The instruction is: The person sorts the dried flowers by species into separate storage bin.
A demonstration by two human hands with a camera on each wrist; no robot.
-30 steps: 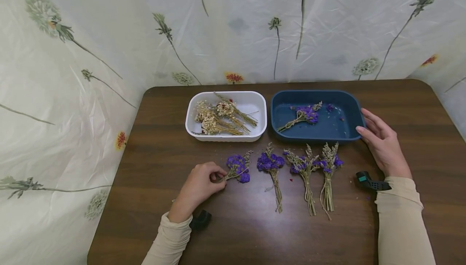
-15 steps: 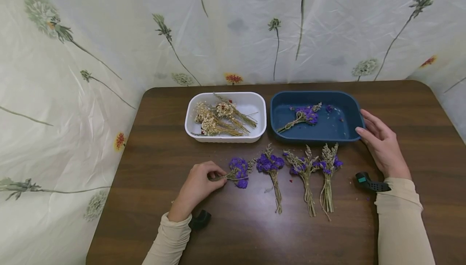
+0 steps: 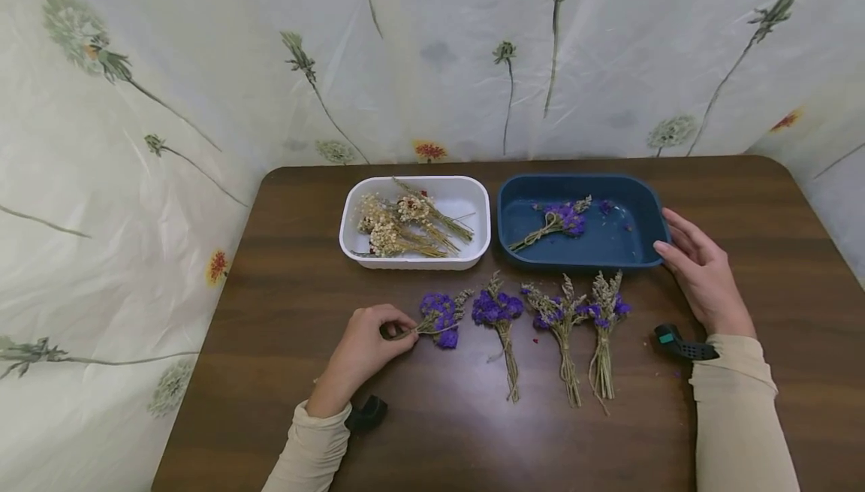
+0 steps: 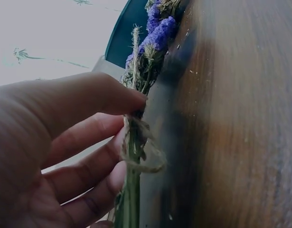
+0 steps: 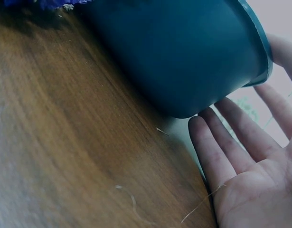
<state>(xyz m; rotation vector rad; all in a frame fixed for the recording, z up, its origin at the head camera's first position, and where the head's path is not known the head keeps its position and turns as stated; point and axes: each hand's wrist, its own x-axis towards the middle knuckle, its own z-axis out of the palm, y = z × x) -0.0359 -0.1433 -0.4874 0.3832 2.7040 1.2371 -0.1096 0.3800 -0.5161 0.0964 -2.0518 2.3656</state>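
Note:
My left hand [image 3: 370,345] pinches the stems of a small bunch of dried purple flowers [image 3: 439,315], low over the table. In the left wrist view, twine [image 4: 148,164] loops round its stems just below the thumb tip, and the purple heads [image 4: 157,35] point away from the hand. At the right end of a dark blue tray [image 3: 611,248], my right hand [image 3: 706,282] touches the wall with extended fingers [image 5: 238,118], its thumb at the near corner. One tied purple bunch [image 3: 566,220] lies inside that tray, along with a few loose petals.
Three tied purple bunches lie side by side in front of the blue tray: a left one [image 3: 498,312], a middle one [image 3: 557,315] and a right one [image 3: 606,312]. A white tray [image 3: 476,210] with dried cream flowers [image 3: 388,236] stands left of the blue one. Patterned sheeting [image 3: 432,64] hangs behind the table.
The bunch in my left hand has turned slightly, its flower heads shifting a little toward the near side. The right hand stays at the blue tray. The head view has shifted slightly.

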